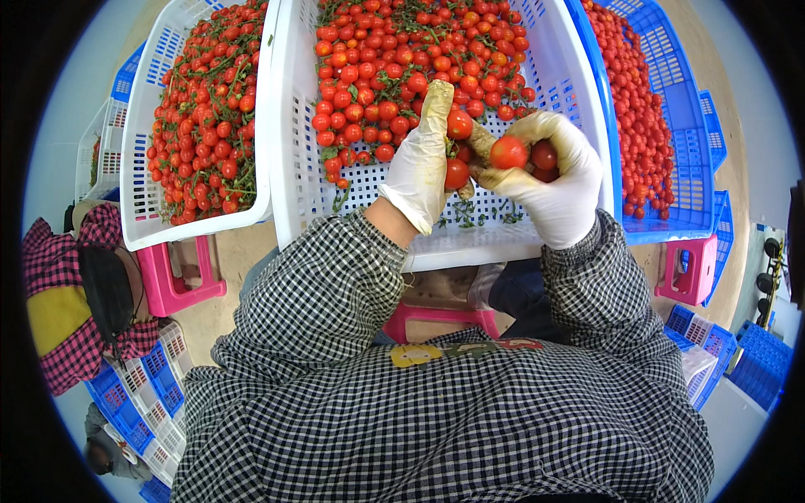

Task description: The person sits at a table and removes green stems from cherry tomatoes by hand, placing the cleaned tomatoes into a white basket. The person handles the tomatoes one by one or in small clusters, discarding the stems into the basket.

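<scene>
White gloves with stained yellow-brown fingertips cover both my hands. In my left hand (422,157) are several red cherry tomatoes (457,173), held with the thumb pointing up. My right hand (560,176) curls around more cherry tomatoes (508,152), its fingertips close to the left hand's fingers. Both hands are above the near end of a white perforated plastic crate (295,144). A heap of cherry tomatoes (377,56) with green stems fills the crate's far part. Loose bits of green stem (465,212) lie on its bare floor below my hands.
A second white crate (141,157) of tomatoes with stems stands at left. On the right is a blue crate (688,157) of tomatoes without visible stems. Pink plastic stools (168,276) support the crates. At left is a person in a checked garment (63,302); stacked crates (141,402) stand behind.
</scene>
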Available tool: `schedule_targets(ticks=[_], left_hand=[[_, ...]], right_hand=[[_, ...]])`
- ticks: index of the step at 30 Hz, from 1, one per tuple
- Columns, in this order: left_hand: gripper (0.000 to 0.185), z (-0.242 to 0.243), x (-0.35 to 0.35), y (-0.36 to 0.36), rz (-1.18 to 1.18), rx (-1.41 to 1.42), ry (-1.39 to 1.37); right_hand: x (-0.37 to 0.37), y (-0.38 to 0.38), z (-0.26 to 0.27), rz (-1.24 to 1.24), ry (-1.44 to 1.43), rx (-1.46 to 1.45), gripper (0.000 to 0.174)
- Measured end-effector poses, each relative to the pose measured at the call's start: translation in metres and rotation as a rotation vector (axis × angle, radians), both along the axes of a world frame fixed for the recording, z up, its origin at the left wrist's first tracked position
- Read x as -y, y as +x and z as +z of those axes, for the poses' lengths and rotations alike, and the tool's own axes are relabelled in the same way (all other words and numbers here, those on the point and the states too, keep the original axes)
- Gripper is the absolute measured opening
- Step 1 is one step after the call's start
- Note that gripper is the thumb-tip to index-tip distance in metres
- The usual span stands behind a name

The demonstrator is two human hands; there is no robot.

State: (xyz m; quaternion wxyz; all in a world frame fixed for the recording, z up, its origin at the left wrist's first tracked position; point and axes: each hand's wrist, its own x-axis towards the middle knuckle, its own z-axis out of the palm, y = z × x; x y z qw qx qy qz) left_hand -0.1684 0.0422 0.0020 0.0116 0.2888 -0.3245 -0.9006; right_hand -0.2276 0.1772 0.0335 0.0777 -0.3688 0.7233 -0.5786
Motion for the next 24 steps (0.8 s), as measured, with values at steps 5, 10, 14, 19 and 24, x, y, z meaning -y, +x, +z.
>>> schedule_targets(ticks=[5, 10, 14, 19, 24], left_hand=[[0.059, 0.001, -0.001, -0.002, -0.068, 0.022, 0.258], [0.063, 0.0, 0.002, 0.007, -0.372, 0.045, 0.063], [0.068, -0.001, -0.001, 0.008, -0.41, 0.016, 0.027], [0.075, -0.004, 0.008, 0.004, -0.54, -0.159, 0.276], [0.072, -0.009, 0.009, 0.0, -0.234, -0.324, 0.583]], right_hand=[[-0.001, -0.003, -0.003, 0.082, -0.004, 0.128, 0.039], [0.0, -0.012, -0.003, 0.082, 0.328, 0.002, 0.032], [-0.003, -0.016, -0.002, 0.095, 0.315, 0.528, 0.023], [-0.006, -0.028, -0.004, -0.047, 0.06, 0.579, 0.021], [-0.013, -0.036, 0.0, 0.041, -0.401, 0.999, 0.028]])
